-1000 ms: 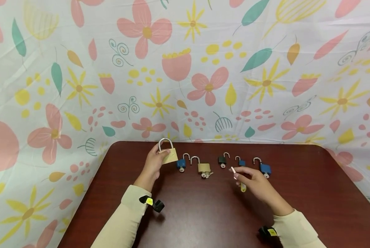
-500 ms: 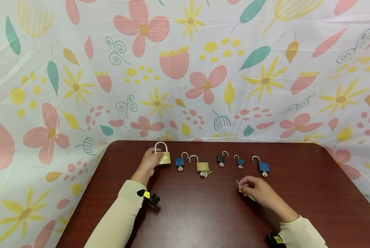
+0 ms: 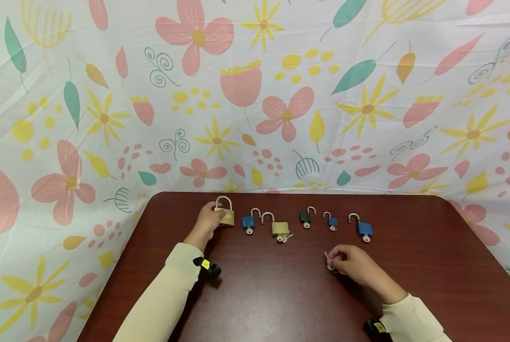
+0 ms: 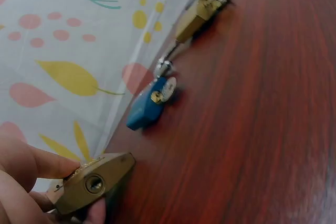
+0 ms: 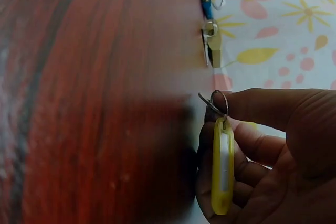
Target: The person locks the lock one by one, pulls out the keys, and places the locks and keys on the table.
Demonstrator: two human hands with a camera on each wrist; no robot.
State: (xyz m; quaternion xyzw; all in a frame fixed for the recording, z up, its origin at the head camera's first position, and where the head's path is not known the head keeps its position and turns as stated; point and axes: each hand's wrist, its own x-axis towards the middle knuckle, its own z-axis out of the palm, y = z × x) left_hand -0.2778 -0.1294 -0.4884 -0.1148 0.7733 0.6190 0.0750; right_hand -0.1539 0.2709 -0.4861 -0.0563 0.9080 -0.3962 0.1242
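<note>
My left hand [image 3: 205, 222] grips a brass padlock [image 3: 228, 218] by its body at the table's back left. The shackle points up with both legs in the body. In the left wrist view the padlock's underside shows a bare keyhole [image 4: 95, 184]. Over the table, lower right of the row of locks, my right hand [image 3: 354, 264] pinches a key set. A metal ring [image 5: 226, 103] and a yellow key tag [image 5: 222, 177] hang from the fingers in the right wrist view. Most of the key is hidden there; a thin metal piece sticks out in the head view.
Along the back of the dark red table [image 3: 255, 289] lie unlocked padlocks: blue [image 3: 248, 222], brass [image 3: 280, 229] with keys, black [image 3: 305, 217], small blue [image 3: 333, 222] and larger blue [image 3: 365, 229]. A flowered cloth [image 3: 238, 118] hangs behind the table.
My left hand has lowered the brass padlock and moved slightly left, away from the blue one. My right hand has drawn back toward the front right with the keys, away from the row.
</note>
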